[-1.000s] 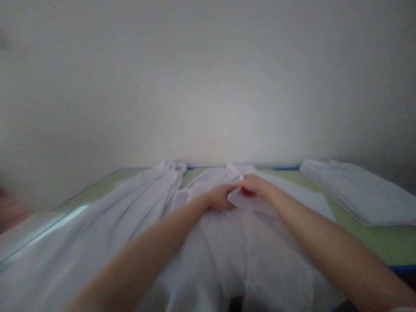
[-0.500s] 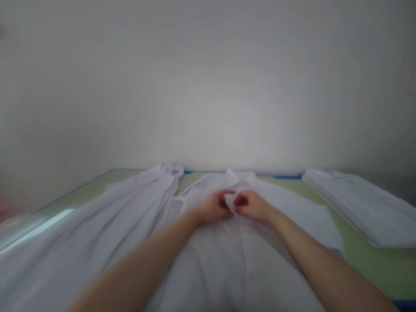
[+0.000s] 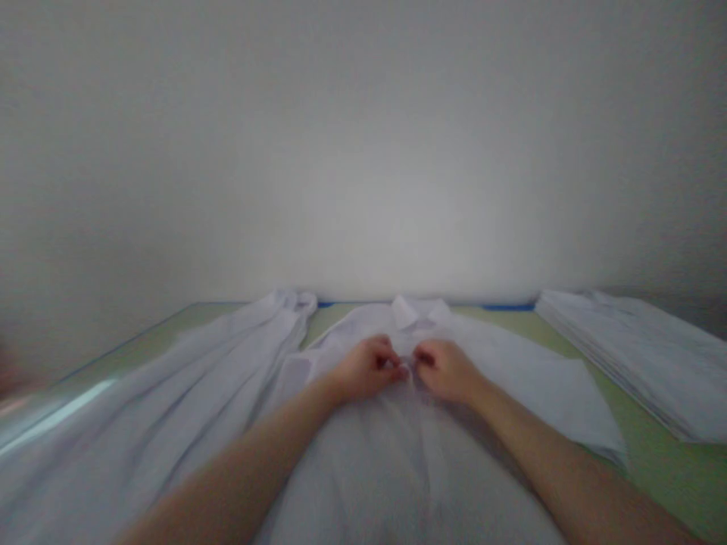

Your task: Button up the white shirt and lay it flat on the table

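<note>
A green tabletop [image 3: 670, 469] with a blue far edge stands against a plain pale wall, and white cloth covers most of it. Nearest the camera, both bare forearms reach forward over the body of a white shirt [image 3: 397, 469]. The shirt is spread flat with its front up and its hem toward the person, so its middle line runs straight away from them and lies within reach of both hands.

Farther out, the left hand [image 3: 366, 369] and the right hand [image 3: 446, 371] meet at that middle line on the shirt's chest, knuckles up and almost touching. Each grip is curled in, with thumb and fingertips pressed together on a small fold of the shirt's front. The blur hides whether a button sits between them. Held so close, the two hands seem to keep the two front edges together at one spot.

Just beyond the hands the collar [image 3: 417, 310] lies open, pointing toward the wall. To the left a second white garment [image 3: 170, 409] lies in long loose folds beside the shirt. To the right, apart from the shirt, a flat stack of folded white pieces [image 3: 641, 356] rests near the tabletop's edge, out of the hands' way.
</note>
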Demonstrator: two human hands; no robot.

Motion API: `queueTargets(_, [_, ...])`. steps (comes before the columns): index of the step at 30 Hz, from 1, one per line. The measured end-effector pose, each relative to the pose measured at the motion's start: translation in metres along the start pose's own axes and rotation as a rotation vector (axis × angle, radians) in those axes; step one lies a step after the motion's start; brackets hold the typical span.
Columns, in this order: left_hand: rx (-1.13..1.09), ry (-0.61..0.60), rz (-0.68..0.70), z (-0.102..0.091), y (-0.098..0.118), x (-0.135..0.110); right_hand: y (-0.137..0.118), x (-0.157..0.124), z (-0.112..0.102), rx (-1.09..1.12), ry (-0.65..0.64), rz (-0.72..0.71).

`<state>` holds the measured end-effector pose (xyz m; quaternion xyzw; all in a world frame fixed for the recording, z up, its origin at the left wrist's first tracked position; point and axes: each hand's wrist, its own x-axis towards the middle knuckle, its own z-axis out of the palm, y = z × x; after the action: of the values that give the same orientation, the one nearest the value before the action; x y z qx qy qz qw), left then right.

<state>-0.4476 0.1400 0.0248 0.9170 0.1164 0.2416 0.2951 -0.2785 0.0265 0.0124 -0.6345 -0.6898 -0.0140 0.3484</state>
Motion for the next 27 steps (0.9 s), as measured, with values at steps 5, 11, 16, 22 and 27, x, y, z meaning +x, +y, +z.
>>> queueTargets(5, [-0.108,0.083,-0.173,-0.003,0.0,0.003,0.004,0.003,0.002,0.121,0.055,0.031])
queueTargets(11, [-0.344,0.013,-0.395,0.006,-0.005,0.005,0.0,0.003,0.002,0.101,0.199,0.066])
queueTargets(16, [-0.467,0.067,-0.451,0.013,-0.01,0.008,-0.015,-0.001,0.001,0.022,0.229,-0.026])
queueTargets(22, [-0.597,0.108,-0.415,0.019,-0.013,0.006,-0.017,-0.003,0.003,0.054,0.075,-0.016])
queueTargets(27, [-0.402,0.149,-0.357,0.023,-0.016,0.007,-0.011,-0.001,0.005,0.135,0.082,0.038])
